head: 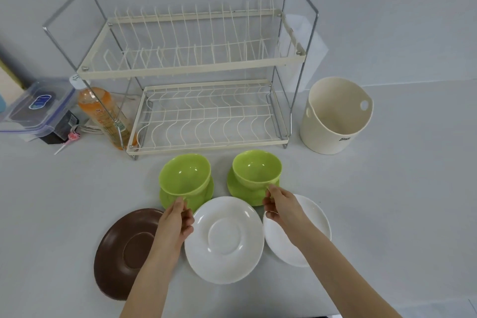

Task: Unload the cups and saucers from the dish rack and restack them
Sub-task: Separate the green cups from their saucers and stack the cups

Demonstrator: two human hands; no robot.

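Two green cups stand on green saucers in front of the two-tier dish rack [209, 146], which holds nothing. My left hand [176, 219] pinches the handle of the left green cup [184, 174], which sits on its green saucer [167, 200]. My right hand [280, 205] pinches the handle of the right green cup [256, 169] on the other green saucer [233, 186]. Nearer me lie a brown saucer [121, 253], a white saucer [224, 240] in the middle and another white saucer [317, 217] partly under my right forearm.
A cream plastic bucket [335, 116] stands right of the rack. Left of the rack are an orange bottle [103, 113] lying down, a clear lidded box [36, 108] and a small pink item [71, 137].
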